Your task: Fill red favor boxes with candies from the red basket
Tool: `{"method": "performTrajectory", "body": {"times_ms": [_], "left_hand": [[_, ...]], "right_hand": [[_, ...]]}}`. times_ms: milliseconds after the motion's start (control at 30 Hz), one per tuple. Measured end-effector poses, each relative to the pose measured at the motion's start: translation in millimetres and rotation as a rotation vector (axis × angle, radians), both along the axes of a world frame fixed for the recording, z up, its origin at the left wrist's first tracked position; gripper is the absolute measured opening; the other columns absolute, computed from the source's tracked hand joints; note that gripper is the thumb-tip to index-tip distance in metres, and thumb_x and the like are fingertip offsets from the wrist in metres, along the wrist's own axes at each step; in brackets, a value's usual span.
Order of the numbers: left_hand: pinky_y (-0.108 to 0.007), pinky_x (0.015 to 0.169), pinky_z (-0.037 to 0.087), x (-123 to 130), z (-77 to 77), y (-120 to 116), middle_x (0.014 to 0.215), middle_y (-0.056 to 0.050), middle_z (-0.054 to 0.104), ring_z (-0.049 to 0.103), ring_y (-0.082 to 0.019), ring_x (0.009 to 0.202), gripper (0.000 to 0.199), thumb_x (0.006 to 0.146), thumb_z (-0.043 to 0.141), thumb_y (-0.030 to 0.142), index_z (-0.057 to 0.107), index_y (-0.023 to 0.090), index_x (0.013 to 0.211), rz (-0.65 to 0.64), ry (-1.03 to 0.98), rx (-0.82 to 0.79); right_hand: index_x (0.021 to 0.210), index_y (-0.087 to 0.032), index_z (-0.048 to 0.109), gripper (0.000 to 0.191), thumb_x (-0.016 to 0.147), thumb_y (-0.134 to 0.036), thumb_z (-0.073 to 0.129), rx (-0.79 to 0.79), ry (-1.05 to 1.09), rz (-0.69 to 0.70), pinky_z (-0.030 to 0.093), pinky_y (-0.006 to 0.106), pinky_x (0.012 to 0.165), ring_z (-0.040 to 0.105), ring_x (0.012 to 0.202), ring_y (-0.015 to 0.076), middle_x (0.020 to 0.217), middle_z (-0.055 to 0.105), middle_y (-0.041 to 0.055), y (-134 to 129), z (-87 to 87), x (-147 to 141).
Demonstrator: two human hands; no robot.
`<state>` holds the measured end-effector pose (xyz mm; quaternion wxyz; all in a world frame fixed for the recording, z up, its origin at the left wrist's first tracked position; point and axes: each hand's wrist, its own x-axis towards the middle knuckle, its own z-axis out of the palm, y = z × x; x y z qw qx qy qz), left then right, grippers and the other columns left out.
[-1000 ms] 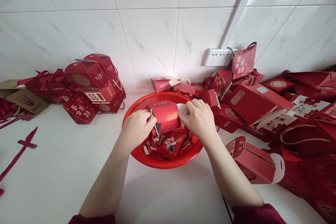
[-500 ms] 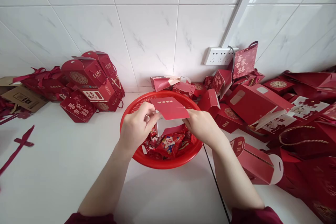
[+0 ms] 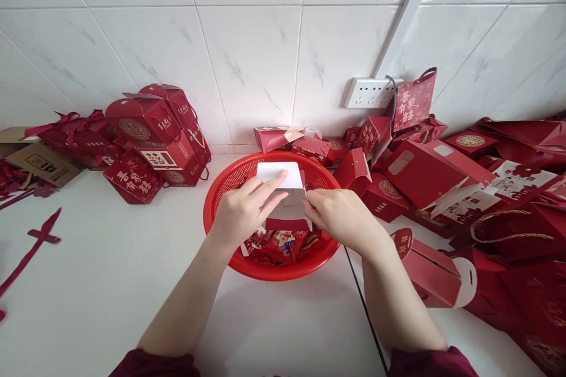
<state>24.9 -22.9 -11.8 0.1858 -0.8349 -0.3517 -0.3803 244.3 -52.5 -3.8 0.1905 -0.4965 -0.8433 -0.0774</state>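
A small red gift box (image 3: 289,224) with a white inside is held over a red plastic basket (image 3: 276,274). Its lid flap stands raised at the back, white side toward me. My left hand (image 3: 241,212) has its fingers stretched out, the index finger lying against the flap's white face. On the box's right edge, my right hand (image 3: 333,212) is closed, fingers pinching the card. Beneath the box, several wrapped sweets (image 3: 283,244) in red packets lie in the basket. Part of the box's left side is hidden by my left hand.
Red gift boxes are stacked at the left (image 3: 154,141), and a larger heap of red boxes (image 3: 437,174) spreads along the right. A white power strip (image 3: 369,93) is on the tiled wall. A dark red ribbon (image 3: 42,238) lies far left; a black cable (image 3: 362,300) crosses the table.
The box's lid flap has swung up and back, so its white inner face and the box's interior show. My left hand's fingers have straightened from a pinch onto the flap.
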Motion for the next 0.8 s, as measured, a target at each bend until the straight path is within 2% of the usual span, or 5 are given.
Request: {"method": "performTrajectory", "body": {"times_ms": [167,300,400,600,800], "left_hand": [[-0.026,0.057,0.042,1.5,5.6,0.0,0.072,0.000,0.066,0.060,-0.012,0.061,0.023,0.094,0.064,0.031,0.076,0.031,0.114,0.119,0.071,0.098],[-0.029,0.079,0.055,0.5,10.7,1.7,0.096,-0.001,0.078,0.072,-0.018,0.093,0.015,0.091,0.066,0.019,0.078,0.027,0.095,-0.022,0.025,0.167],[-0.024,0.072,0.059,-3.5,10.4,3.9,0.096,0.003,0.080,0.076,-0.014,0.085,0.019,0.094,0.062,0.015,0.077,0.025,0.100,-0.070,0.011,0.138],[-0.025,0.060,0.053,-12.7,8.0,6.0,0.091,0.002,0.080,0.075,-0.013,0.075,0.022,0.096,0.057,0.017,0.077,0.025,0.103,0.084,0.029,0.080],[-0.028,0.052,0.035,-21.5,10.7,6.7,0.073,-0.003,0.075,0.063,-0.014,0.058,0.024,0.099,0.053,0.030,0.075,0.021,0.097,0.385,-0.089,0.076]], "right_hand": [[0.066,-0.019,0.048,0.037,0.102,-0.024,0.041,-0.003,0.001,0.028,0.017,0.028,0.050,0.028,0.049,0.0113,0.056,0.047,-0.0027,-0.8,-0.5,0.4],[0.068,-0.019,0.050,0.036,0.103,-0.026,0.042,0.041,0.034,0.087,0.020,0.029,0.052,0.032,0.051,0.0118,0.058,0.047,-0.0028,0.5,-2.8,-1.6],[0.079,-0.019,0.055,0.030,0.104,-0.031,0.045,0.099,0.157,0.109,0.029,0.027,0.054,0.044,0.058,0.0125,0.067,0.054,-0.0011,-0.7,-0.9,-4.5],[0.104,-0.020,0.063,0.015,0.102,-0.029,0.051,0.007,0.324,0.386,0.048,0.031,0.085,0.063,0.097,0.0181,0.107,0.071,0.0074,-8.3,5.8,-13.4],[0.082,-0.021,0.066,0.028,0.102,-0.034,0.051,0.004,0.299,0.456,0.036,0.040,0.108,0.061,0.083,0.0149,0.084,0.068,0.0006,-12.2,6.0,-19.7]]}}
